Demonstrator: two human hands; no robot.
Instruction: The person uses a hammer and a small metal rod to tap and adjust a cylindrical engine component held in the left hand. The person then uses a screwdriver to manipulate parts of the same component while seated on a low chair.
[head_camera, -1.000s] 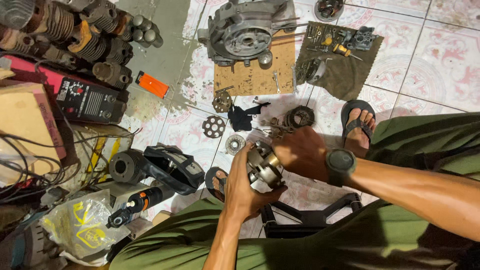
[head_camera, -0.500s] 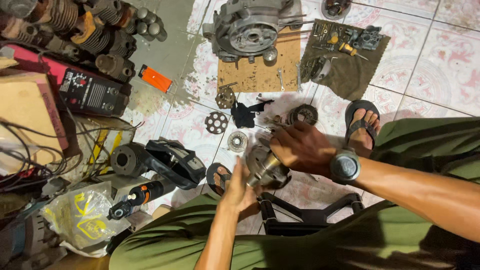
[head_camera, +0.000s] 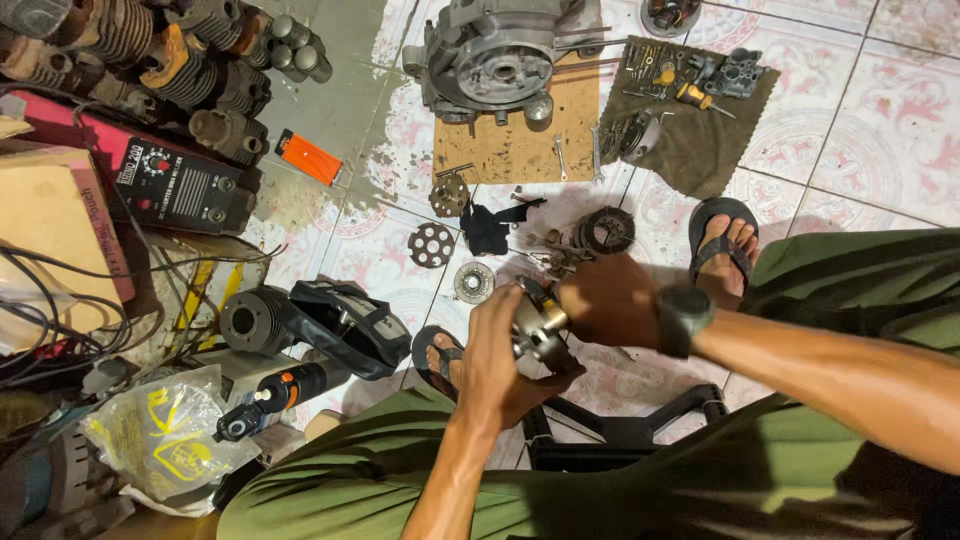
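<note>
A round metal clutch-like part (head_camera: 538, 322) sits between both hands above the tiled floor. My left hand (head_camera: 495, 355) grips it from below and the left side. My right hand (head_camera: 600, 298), with a dark watch (head_camera: 684, 318) on the wrist, closes on it from the right and above. Most of the part is hidden by the fingers. Just beyond the hands lie round perforated discs (head_camera: 431, 244), a small toothed ring (head_camera: 473, 282), a dark ringed part (head_camera: 607, 230) and a black rag (head_camera: 487, 228).
An engine casing (head_camera: 500, 60) rests on cardboard (head_camera: 520, 140) at the top. A dark cloth (head_camera: 700, 140) with small tools lies right of it. Engine cylinders (head_camera: 150, 60), a welding box (head_camera: 185, 185), cables and a plastic bag (head_camera: 165, 435) crowd the left. A black stool frame (head_camera: 620, 430) is under my legs.
The part has tilted on edge between my hands, and my right hand has slid over its top. The view has shifted slightly, so the floor items appear lower.
</note>
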